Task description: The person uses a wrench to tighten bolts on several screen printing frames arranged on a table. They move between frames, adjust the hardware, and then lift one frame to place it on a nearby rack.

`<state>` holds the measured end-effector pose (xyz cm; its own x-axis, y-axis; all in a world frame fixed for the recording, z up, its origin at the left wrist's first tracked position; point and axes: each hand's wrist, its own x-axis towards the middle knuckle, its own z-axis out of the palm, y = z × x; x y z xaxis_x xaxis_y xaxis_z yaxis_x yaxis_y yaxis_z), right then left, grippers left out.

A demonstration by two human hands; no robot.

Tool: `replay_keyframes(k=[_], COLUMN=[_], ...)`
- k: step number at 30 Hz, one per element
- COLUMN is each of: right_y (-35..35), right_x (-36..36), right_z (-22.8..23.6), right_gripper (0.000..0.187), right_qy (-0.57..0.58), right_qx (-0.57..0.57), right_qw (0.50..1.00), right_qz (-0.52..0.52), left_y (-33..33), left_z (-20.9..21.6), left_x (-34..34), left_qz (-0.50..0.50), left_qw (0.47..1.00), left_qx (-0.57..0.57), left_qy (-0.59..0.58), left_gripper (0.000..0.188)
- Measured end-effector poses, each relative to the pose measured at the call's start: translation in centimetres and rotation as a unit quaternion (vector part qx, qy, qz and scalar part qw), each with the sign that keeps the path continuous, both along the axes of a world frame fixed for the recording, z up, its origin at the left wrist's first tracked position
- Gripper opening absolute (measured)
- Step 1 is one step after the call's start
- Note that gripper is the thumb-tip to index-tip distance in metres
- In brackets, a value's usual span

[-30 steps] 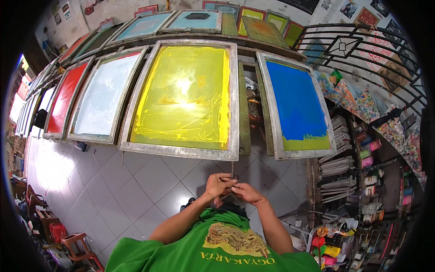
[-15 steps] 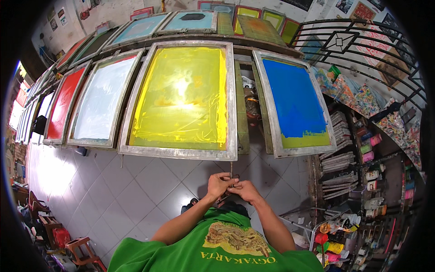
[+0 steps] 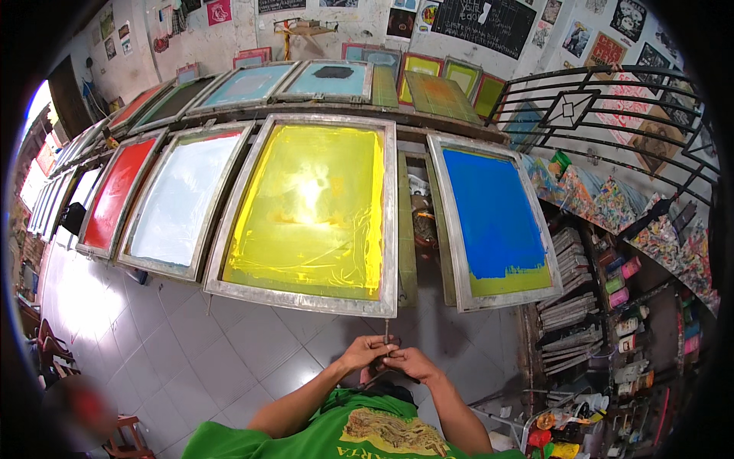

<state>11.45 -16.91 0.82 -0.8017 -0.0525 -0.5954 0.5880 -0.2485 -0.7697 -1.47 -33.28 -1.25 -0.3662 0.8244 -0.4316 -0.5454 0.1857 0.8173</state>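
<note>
Just below the near edge of a large screen-printing frame (image 3: 302, 297) with yellow-smeared mesh, my two hands meet close together. My left hand (image 3: 368, 352) has its fingers closed round a thin metal rod (image 3: 387, 329) that points up toward the frame's lower right corner. Against it my right hand (image 3: 413, 363) is closed too, thumb and fingers pinched at the rod's lower end. Whatever small part sits between the fingertips is too hidden to make out.
A blue-inked screen (image 3: 497, 222) lies at the right, with a gap before it. White (image 3: 187, 203) and red (image 3: 118, 195) screens slope away leftward. Another row of screens runs behind. Shelves of ink pots (image 3: 631, 325) stand right, under black railings (image 3: 596, 107).
The view has tipped up, so the screens and hands sit lower and more wall shows. A blurred reddish shape has appeared at the lower left. My hands keep the same grip.
</note>
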Motion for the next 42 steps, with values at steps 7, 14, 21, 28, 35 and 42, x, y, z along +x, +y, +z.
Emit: replay_keyframes(k=[7, 14, 21, 28, 35, 42], right_y=[-2.9, -1.4, -0.1, -2.7, -2.0, 0.9], right_x=[-1.1, 0.0, -0.7, -0.2, 1.2, -0.2], right_z=[2.2, -0.3, 0.0, -2.3, -5.8, -3.3], right_gripper=[0.028, 0.036, 0.028, 0.037, 0.039, 0.031], right_qy=[-0.060, 0.006, 0.014, -0.037, 0.011, 0.020], right_qx=[0.278, -0.017, 0.059, 0.229, 0.026, 0.063], right_qw=[0.958, 0.999, 0.996, 0.973, 0.999, 0.996], right_qz=[-0.025, 0.036, 0.061, -0.013, -0.018, 0.068], left_y=[0.6, 0.1, -0.4, -0.1, -0.4, 0.0], left_z=[0.6, 0.1, -2.7, 1.2, -0.8, -2.3], left_x=[0.3, 0.2, -0.9, -0.1, 0.1, -1.1], left_qz=[0.074, 0.075, -0.001, 0.045, 0.074, -0.024], left_qw=[0.994, 0.995, 0.998, 0.986, 0.995, 0.999], left_qx=[-0.058, -0.059, 0.000, -0.135, -0.058, 0.016], left_qy=[0.062, 0.023, -0.067, 0.089, 0.017, 0.036], left_gripper=[0.034, 0.034, 0.036, 0.054, 0.043, 0.045])
